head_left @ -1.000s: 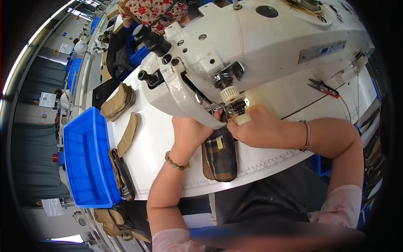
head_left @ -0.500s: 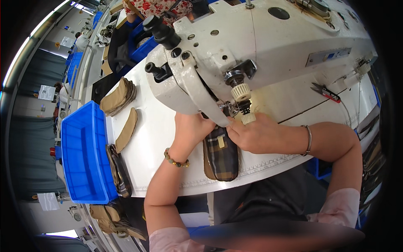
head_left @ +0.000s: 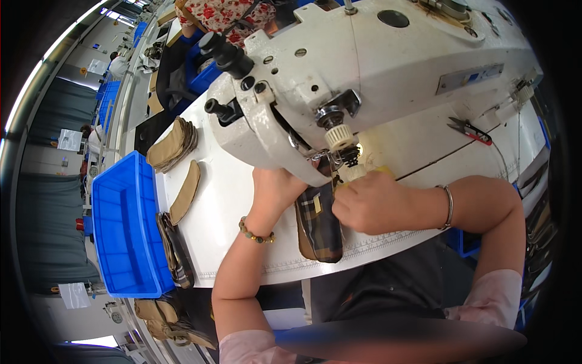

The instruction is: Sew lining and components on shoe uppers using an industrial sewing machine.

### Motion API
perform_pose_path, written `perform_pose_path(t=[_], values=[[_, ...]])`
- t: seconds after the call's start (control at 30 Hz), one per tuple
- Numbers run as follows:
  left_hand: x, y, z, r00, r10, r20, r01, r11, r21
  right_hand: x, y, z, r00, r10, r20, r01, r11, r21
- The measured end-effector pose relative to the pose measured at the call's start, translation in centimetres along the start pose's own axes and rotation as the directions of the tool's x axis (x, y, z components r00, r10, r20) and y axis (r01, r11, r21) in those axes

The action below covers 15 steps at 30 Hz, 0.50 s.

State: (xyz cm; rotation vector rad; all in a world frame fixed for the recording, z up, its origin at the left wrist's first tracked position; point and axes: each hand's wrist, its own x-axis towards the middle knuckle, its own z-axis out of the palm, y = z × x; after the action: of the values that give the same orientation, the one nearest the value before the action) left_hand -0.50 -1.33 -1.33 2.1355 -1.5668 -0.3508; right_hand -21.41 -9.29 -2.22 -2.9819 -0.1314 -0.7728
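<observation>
A dark plaid fabric piece [head_left: 322, 227] with tan edging and a small pale tab lies under the head of a white sewing machine [head_left: 279, 130], its rounded end toward me. At its left edge, my left hand [head_left: 276, 187] is closed on the fabric, fingertips partly hidden behind the machine head. On the other side, my right hand [head_left: 377, 203] has its fingers curled in at the fabric's right edge, just below the needle area. A bit of yellow shows behind the right knuckles, too hidden to name. The stitching point itself is largely covered.
Left of the machine are a stack of tan fabric pieces [head_left: 173, 145], a single curved tan piece [head_left: 185, 193] and folded plaid pieces [head_left: 174, 252]. A blue plastic bin [head_left: 130, 227] stands beside the table. Red-handled thread snips [head_left: 470, 131] lie at right. Another person [head_left: 227, 15] sits beyond.
My right hand has moved slightly down and its fingers have curled in more. The fabric's right side looks more folded up. The whole view has shifted slightly.
</observation>
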Motion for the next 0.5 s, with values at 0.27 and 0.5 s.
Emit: perform_pose_path(t=[0.27,0.5], values=[[-0.2,-0.7,0.3,0.998,0.051,-0.043,-0.054,0.997,-0.061,-0.2,-2.2,0.5,0.980,-0.199,0.023,0.194,0.972,0.136],[-3.3,3.7,-2.6,0.898,0.438,0.024,-0.422,0.847,0.324,-0.4,-2.4,1.5,0.974,-0.203,-0.102,0.191,0.975,-0.112]])
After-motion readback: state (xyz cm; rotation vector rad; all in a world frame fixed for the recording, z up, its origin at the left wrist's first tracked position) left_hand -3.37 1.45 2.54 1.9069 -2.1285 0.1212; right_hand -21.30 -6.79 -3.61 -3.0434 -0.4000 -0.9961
